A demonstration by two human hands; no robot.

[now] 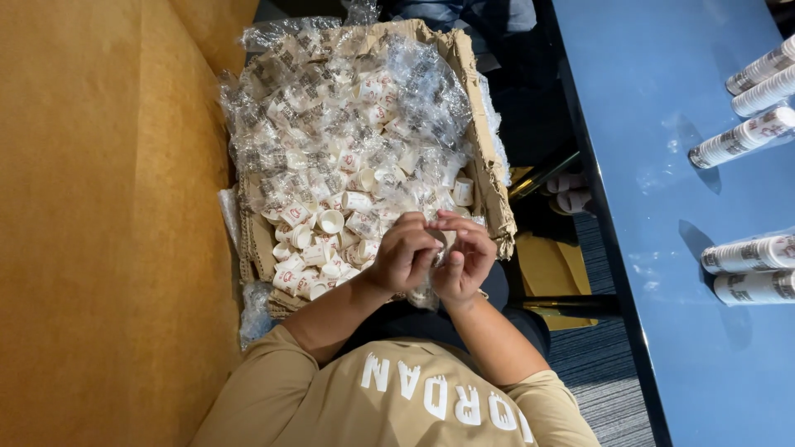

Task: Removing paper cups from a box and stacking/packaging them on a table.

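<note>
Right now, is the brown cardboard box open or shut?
Open: the brown cardboard box has its flaps spread, showing small white paper cups and clear wrappers.

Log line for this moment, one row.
left hand + right hand: together on small white item | over cardboard box of small cups | wrapped cup stacks on blue table

Both hands (435, 252) meet over a cardboard box (484, 157) of small white cups (331, 222)
</note>
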